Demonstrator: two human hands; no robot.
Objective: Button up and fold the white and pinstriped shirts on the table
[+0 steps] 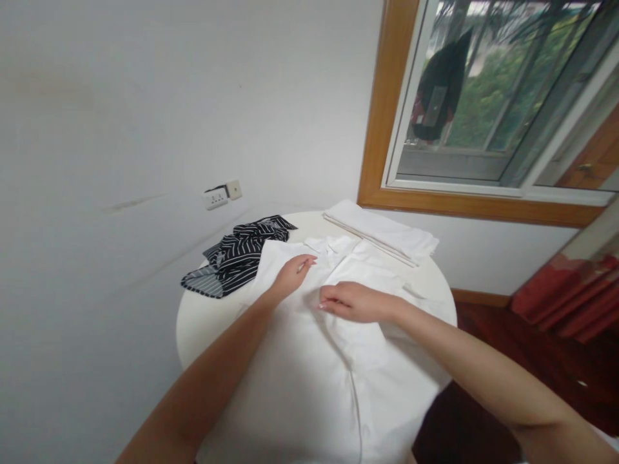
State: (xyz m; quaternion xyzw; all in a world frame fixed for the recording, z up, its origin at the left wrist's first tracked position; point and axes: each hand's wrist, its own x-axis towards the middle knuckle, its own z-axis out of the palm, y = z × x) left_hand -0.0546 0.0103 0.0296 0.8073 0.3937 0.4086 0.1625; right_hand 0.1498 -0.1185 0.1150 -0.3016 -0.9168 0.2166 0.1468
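In the head view, your white shirt (300, 367) lies spread over the round bench (203, 328), its collar (333, 248) at the far side. Your left hand (294, 274) is half curled near the collar, and your right hand (355, 301) curls over the shirt's front. I can't tell if either one pinches cloth. If one hand pulls harder, the front could go crooked and wrinkle. Sliding the shirt left could push the striped cloth (242, 254) beside it.
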